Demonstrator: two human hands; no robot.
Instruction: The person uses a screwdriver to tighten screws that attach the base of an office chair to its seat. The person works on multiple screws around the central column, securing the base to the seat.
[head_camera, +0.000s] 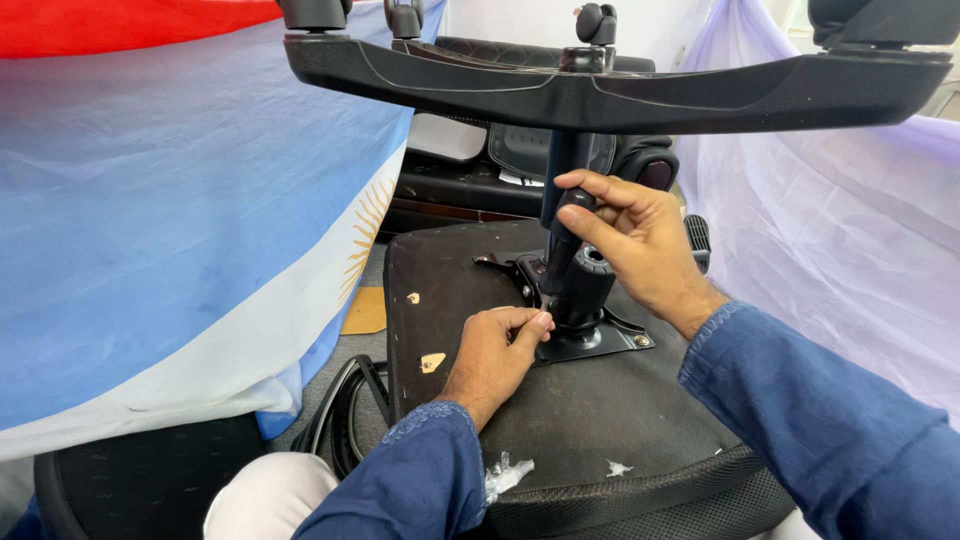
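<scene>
1. In the middle of the frame an office chair lies upside down. The underside of its seat (560, 420) faces up, and a black metal plate (590, 340) is fixed on it.
2. From this plate a black column (585, 285) stands up to the star base (620, 90), which crosses the top of the frame from left to right. Small wheel stems (597, 22) point upward from the base.
3. The right hand (635, 245), right of centre, is wrapped around a dark handle (568, 235) beside the column. The fingers are clenched on it, with the thumb pressed along the handle.
4. The left hand (495, 350), just below and left of centre, has its fingertips pinched together at the edge of the plate. I cannot tell whether they hold a small part, because it is too small to see.
5. What could go wrong: the base hangs high above both hands and looks heavy. If the column is loose, a hard push on the handle could tilt it, and the base could fall on the hands.
6. The handle could also slip off its point, and then the left fingers, which touch the plate, could be pinched or scratched.
7. Further out, a blue and white cloth with a sun figure (180, 230) fills the left side, a pale violet cloth (830, 230) the right side, and other black chair parts (470, 170) lie at the upper centre.
8. At the lower edge, white scraps (505, 472) lie on the seat.
</scene>
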